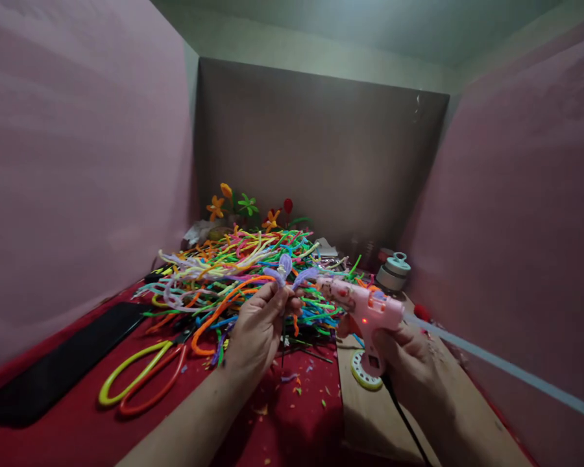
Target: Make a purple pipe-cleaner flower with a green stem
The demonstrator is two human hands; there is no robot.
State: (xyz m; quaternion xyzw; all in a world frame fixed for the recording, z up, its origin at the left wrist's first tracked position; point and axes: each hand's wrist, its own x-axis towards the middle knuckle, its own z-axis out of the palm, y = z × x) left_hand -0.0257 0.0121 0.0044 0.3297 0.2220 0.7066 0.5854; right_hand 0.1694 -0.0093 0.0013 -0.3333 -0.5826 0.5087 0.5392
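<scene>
Between its thumb and fingers my left hand (260, 324) pinches a lavender pipe-cleaner flower (285, 264) with a few looped petals and a thin dark stem pointing down. My right hand (411, 363) is wrapped around the handle of a pink hot glue gun (370, 308). A small orange light glows on the gun's side, and a long pale glue stick (506, 366) sticks out of its back. The nozzle points left, close to the right-hand petal; whether they touch I cannot tell.
A big heap of coloured pipe cleaners (243, 253) lies behind my hands. Scissors (143, 376) with yellow and red handles and a black flat slab (68, 357) are at left. A wooden board (370, 421), a white-and-yellow ring (365, 373) and a lidded container (393, 272) are at right.
</scene>
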